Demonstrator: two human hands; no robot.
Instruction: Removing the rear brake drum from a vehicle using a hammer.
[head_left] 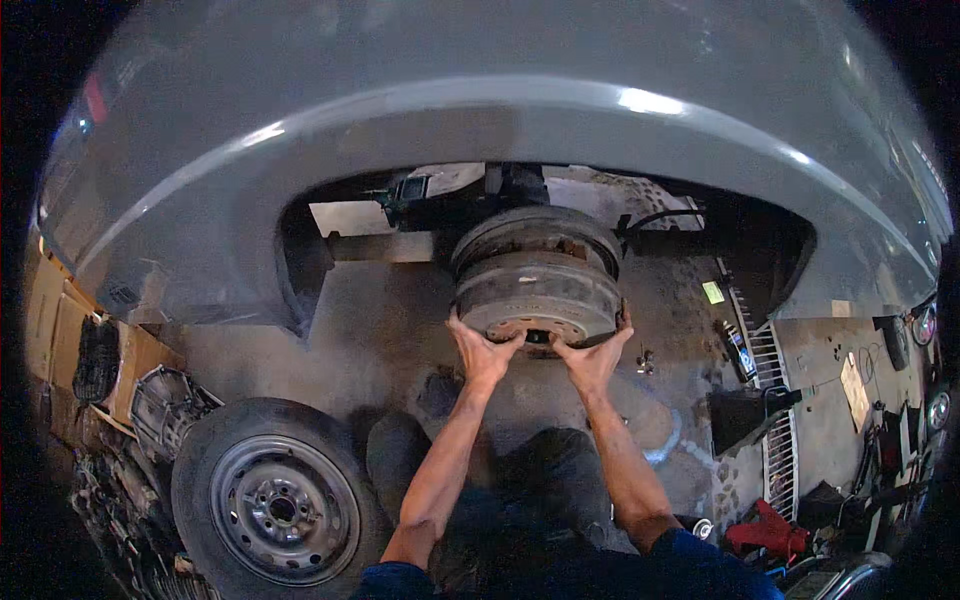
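A worn grey brake drum [537,285] sits in the middle of a vehicle's wheel arch, its rusty outer face turned toward me. Behind it shows a round, rusty brake assembly [535,232], with a dark gap between the two. My left hand [484,350] grips the drum's left edge, thumb on its face. On the opposite edge, my right hand [593,360] holds it the same way, fingers wrapped round the side. Whether the drum still touches the hub is hidden.
The grey body panel [500,130] arches over my hands. A tyre on a steel wheel [285,510] lies at lower left, beside a metal housing [165,405]. Right of me are a floor grate [780,460], a black box [745,418] and a red object [768,533].
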